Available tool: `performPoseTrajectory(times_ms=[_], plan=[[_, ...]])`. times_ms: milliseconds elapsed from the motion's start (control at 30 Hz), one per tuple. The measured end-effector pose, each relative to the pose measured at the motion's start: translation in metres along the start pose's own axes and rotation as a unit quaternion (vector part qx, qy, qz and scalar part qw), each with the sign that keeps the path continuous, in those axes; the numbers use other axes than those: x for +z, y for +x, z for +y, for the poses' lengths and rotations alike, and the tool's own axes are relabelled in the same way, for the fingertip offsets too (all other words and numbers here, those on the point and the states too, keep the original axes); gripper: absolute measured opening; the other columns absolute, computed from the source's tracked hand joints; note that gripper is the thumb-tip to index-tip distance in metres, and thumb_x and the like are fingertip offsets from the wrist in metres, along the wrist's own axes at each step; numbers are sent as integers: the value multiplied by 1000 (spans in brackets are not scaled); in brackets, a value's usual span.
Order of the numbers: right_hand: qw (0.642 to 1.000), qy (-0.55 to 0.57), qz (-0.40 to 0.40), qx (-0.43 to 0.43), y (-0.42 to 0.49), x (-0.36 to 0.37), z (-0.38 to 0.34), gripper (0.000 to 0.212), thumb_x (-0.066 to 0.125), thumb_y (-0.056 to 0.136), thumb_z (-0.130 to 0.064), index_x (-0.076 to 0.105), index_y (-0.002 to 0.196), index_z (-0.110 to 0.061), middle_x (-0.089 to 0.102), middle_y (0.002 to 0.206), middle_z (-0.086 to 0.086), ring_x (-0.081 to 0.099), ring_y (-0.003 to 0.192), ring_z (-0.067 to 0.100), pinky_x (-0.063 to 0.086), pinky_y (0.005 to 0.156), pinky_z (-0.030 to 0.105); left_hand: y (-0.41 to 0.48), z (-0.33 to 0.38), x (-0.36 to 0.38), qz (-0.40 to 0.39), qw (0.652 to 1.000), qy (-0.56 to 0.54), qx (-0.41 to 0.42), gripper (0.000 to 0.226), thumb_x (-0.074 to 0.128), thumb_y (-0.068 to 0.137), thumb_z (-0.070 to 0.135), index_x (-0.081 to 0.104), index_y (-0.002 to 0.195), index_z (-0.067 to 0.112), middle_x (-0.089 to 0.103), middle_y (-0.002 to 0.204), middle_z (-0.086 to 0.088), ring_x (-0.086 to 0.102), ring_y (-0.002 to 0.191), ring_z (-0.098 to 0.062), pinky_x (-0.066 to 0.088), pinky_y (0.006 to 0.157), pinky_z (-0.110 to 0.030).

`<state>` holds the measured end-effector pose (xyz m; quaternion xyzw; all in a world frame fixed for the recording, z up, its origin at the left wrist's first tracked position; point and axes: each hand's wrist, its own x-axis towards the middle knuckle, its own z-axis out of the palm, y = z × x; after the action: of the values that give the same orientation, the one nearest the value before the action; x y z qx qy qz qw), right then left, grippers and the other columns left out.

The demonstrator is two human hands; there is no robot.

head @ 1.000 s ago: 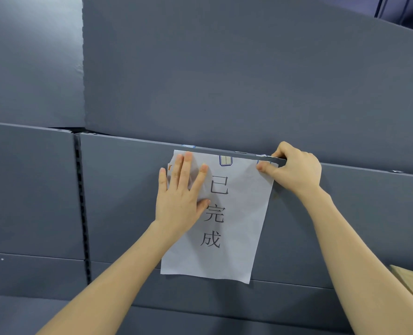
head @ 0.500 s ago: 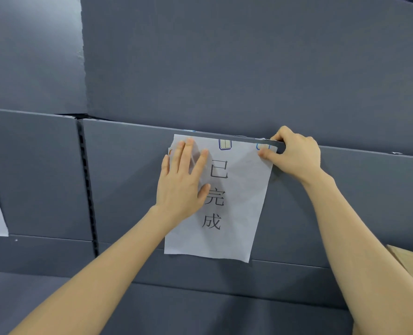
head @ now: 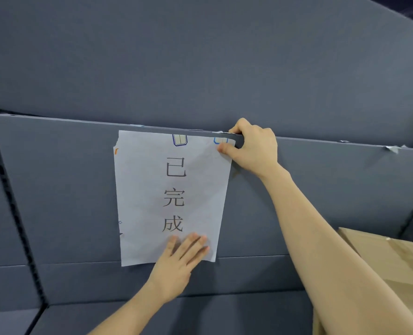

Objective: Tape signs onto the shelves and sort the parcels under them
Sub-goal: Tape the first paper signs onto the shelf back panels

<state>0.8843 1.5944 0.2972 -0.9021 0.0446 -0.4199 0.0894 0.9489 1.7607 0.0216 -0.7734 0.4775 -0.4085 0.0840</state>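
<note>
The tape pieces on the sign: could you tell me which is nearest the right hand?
The corner tape at the sign's top right, just above the right hand's thumb; the middle tape sits mid-edge, farther off.

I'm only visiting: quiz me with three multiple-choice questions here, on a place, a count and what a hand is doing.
1. Where on the sign does the left hand lie? A) near its bottom edge B) top left corner C) off the paper
2. How many big characters are printed on the sign? A) two B) three C) five
3. What is the right hand doing? A) hanging loose B) pinching the sign's top right corner at the shelf edge C) lying flat mid-sign
Answers: 1 A, flat fingers cover the lower paper; 2 B, three in one column; 3 B, thumb and curled fingers clamp the corner.
</note>
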Motion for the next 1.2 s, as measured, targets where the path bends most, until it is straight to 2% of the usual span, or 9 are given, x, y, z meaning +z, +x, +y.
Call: performPoseTrajectory(times_ms=[133, 333, 467, 567, 733, 967, 1033, 1067, 1200], plan=[[1000, 2, -6, 6, 0, -1, 0, 31, 69, 78, -41, 48, 86, -20, 67, 83, 1, 48, 70, 16, 22, 68, 26, 1, 13, 11, -2, 999, -29, -22, 106, 83, 43, 23, 34, 136, 21, -6, 158, -10, -10, 144, -31, 10, 99, -57], [1000, -7, -7, 10, -1, -2, -1, 31, 67, 80, -43, 49, 89, -19, 67, 86, 0, 47, 73, 15, 22, 69, 25, 5, 14, 10, -5, 998, -59, -22, 105, 88, 37, 30, 40, 130, 31, 14, 148, -9, 15, 134, -32, 26, 89, -56], [1000, -6, -8, 10, -1, -2, -2, 32, 67, 80, -44, 48, 89, -20, 66, 85, -1, 45, 72, 14, 21, 70, 25, 5, 13, 9, -18, 998, -65, -18, 110, 89, 33, 34, 39, 130, 33, 11, 150, -10, 9, 140, -34, 26, 90, -56], [1000, -7, -11, 12, -1, -4, -3, 33, 67, 80, -44, 44, 87, -22, 66, 84, -1, 44, 72, 14, 18, 69, 25, 4, 13, 9, -19, 997, -66, -19, 115, 89, 33, 32, 36, 135, 34, -1, 157, -12, -2, 144, -33, 24, 91, -59], [1000, -5, -8, 10, -2, -3, -3, 33, 67, 80, -44, 43, 86, -22, 66, 84, -1, 45, 72, 14, 18, 69, 24, 4, 12, 17, -23, 998, -51, -17, 147, 85, 33, 21, -3, 150, 28, -10, 158, -12, -9, 144, -34, 12, 96, -60], [1000, 1, -9, 13, -2, -3, -3, 32, 67, 79, -43, 46, 87, -20, 66, 83, 1, 45, 72, 15, 19, 69, 25, -2, 11, 10, -32, 997, -71, -3, 137, 88, 39, 35, 7, 150, 28, -13, 158, -8, -9, 145, -30, 5, 106, -57], [1000, 2, -5, 12, -2, -3, -3, 32, 67, 79, -43, 45, 86, -21, 66, 83, 1, 45, 71, 15, 19, 70, 26, -11, 5, 7, -15, 997, -68, -22, 127, 86, 43, 35, 15, 149, 23, -12, 158, -6, -8, 145, -28, -1, 112, -51], [1000, 1, -2, 9, -2, -3, -2, 32, 68, 79, -42, 46, 86, -20, 66, 82, 1, 45, 71, 15, 19, 70, 26, -18, 1, 6, -13, 996, -71, -43, 130, 85, 45, 33, 10, 151, 20, -10, 158, -7, -7, 145, -27, -2, 113, -49], [1000, 10, 7, 8, -1, -1, -1, 34, 69, 77, -43, 49, 86, -17, 66, 82, 3, 45, 71, 17, 21, 72, 27, -57, -12, 2, -22, 986, -79, -144, 135, 86, 44, 28, 4, 151, 18, 5, 155, -14, 19, 137, -36, 20, 102, -55]])
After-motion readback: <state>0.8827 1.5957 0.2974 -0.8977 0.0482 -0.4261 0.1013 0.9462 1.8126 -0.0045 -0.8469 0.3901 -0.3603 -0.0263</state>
